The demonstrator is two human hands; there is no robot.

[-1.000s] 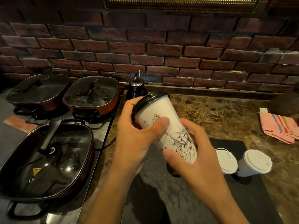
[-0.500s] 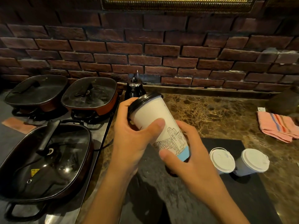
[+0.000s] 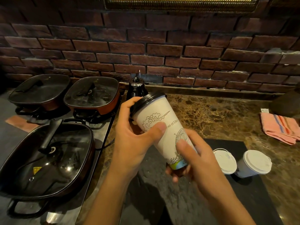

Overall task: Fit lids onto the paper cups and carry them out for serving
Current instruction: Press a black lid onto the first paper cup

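Observation:
A tall white paper cup (image 3: pixel 164 125) with line drawings and a black lid (image 3: pixel 146 99) is held tilted to the upper left, above a black mat (image 3: pixel 253 189). My left hand (image 3: pixel 134 140) grips the cup near the lid, thumb across the wall and fingers on the lid's rim. My right hand (image 3: pixel 194 159) wraps around the cup's lower end. Two small white cups with white lids stand on the mat to the right, one nearer (image 3: pixel 224 160) and one further right (image 3: pixel 254 163).
Three glass-lidded electric pans sit at the left: a large one in front (image 3: pixel 47 159) and two behind (image 3: pixel 90 95) (image 3: pixel 39 90). A dark bottle (image 3: pixel 137 88) stands by the brick wall. A pink striped cloth (image 3: pixel 280 127) lies on the marble counter (image 3: pixel 219 116) at right.
The cup has turned in my hands: the Statue of Liberty drawing gave way to a bridge and cloud drawing. Both hands keep their grip in about the same place.

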